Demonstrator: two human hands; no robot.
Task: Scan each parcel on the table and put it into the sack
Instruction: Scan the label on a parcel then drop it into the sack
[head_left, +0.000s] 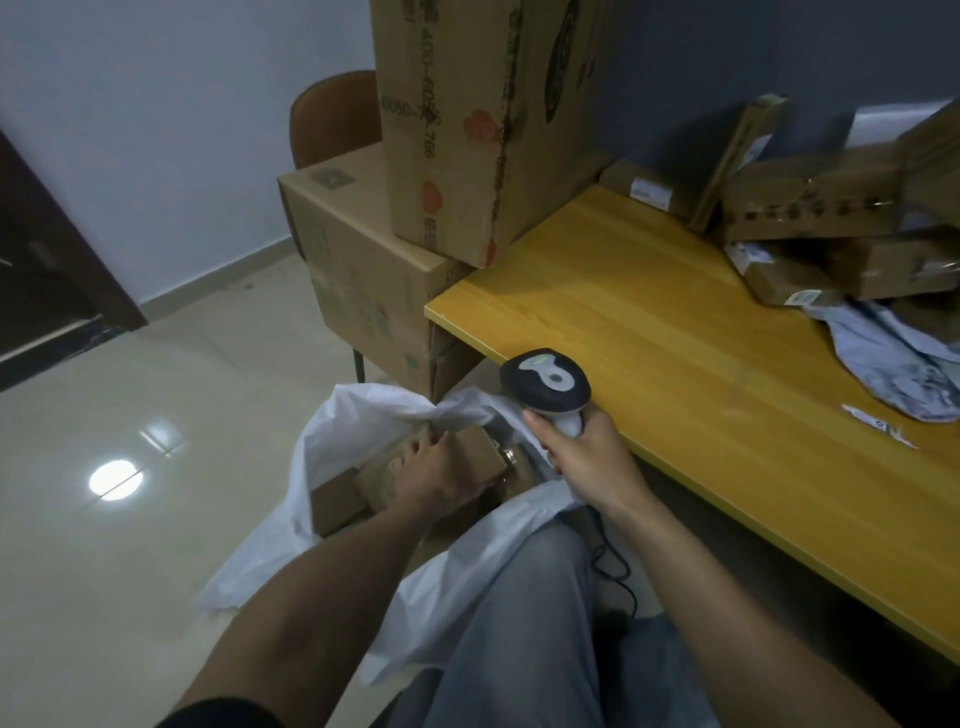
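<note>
- Fingers (420, 446) of L hand (441, 470) are curling over the top edge of a flat brown cardboard parcel (475, 449) and holding it; the tips are partly hidden, so grip depth can't be told.
- That parcel is sitting low inside the open white plastic sack (358, 410) on the floor, just beside the table's near corner. It's lying on or against another small brown box (335, 499) already in the sack.
- R hand (584, 457) is wrapping its fingers tight round the grip of the black-and-grey handheld barcode scanner (545, 382). Scanner head is hovering over the edge of the yellow wooden table (649, 322), with its black cable (618, 569) trailing down by the knee.
- Step in hand, prob.: the bagging part, i.e. parcel is being set down into the sack. The scan for this one is presumably done, but that isn't verifiable here.
- Remaining: a pile of brown cardboard parcels (810, 202) is waiting at the far R of the table, w/ a crumpled grey poly mailer (883, 358) just in front of it. Task is looking far from done.
- Next move needs: L hand letting go and lifting clear w/o snagging the sack rim, then reaching across the table to the pile, which is well apart from the sack. Label must be facing up for the scanner.
</note>
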